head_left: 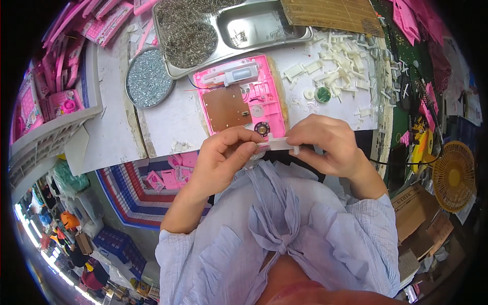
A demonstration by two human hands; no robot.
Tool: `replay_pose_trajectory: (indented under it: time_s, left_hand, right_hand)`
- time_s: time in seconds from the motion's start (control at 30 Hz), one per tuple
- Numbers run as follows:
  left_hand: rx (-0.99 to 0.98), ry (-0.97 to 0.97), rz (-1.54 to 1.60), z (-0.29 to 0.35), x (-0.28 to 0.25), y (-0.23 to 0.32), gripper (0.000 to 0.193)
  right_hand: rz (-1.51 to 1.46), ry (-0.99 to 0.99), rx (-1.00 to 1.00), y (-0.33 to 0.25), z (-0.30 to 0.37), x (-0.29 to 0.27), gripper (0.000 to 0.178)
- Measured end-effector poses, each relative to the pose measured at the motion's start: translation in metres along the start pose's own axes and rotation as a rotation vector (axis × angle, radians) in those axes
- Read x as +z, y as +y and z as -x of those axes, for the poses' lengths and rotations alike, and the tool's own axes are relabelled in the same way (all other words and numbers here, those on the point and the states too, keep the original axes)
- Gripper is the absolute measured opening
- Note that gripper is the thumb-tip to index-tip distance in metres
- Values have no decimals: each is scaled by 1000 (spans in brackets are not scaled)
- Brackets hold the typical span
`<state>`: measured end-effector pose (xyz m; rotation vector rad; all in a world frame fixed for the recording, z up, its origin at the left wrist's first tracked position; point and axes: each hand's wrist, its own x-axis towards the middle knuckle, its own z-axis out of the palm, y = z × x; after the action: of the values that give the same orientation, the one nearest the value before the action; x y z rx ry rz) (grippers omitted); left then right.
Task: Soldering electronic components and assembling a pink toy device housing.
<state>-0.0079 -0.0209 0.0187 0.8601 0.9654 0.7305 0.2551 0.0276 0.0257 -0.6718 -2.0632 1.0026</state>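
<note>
A white worktable (168, 119) carries, from the left, a pink-filled crate (51, 96), a round screw dish (148, 78), a steel tray (264, 25) and an open pink casing (239, 96). Left hand (221, 152) and right hand (325, 140) pinch a white plastic piece (278, 144) over the table's near edge.

White worktable (168, 119) with pink casing (239, 96), steel tray (264, 28), screw dish (149, 78).

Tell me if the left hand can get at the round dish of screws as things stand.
Probably not straight away: the left hand is pinching a white part together with the right hand. The screw dish itself lies uncovered, with bare table between.
</note>
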Motion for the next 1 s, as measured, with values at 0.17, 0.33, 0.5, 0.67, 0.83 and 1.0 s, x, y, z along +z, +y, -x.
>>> replay_pose_trajectory:
  time_s: [0.17,0.33,0.5,0.67,0.83,1.0]
  left_hand:
    - [-45,-68,-100,-6,5,2,14]
    - [378,23,-809,-33,0,27,14]
    - [507,119,-1367,-71,11,18,15]
    - [453,106,-1490,-81,15,8,14]
    - [481,142,-1094,-75,11,23,11]
    - [598,311,-876,-52,-15,7,16]
  right_hand:
    - [37,-98,65,0,7,2,31]
    - [-100,-51,258,10,27,-15,33]
    - [-322,203,387,14,46,-14,30]
    - [-241,144,370,19,52,-21,31]
    - [-232,304,396,25,46,-13,28]
    - [170,108,191,27,13,-21,33]
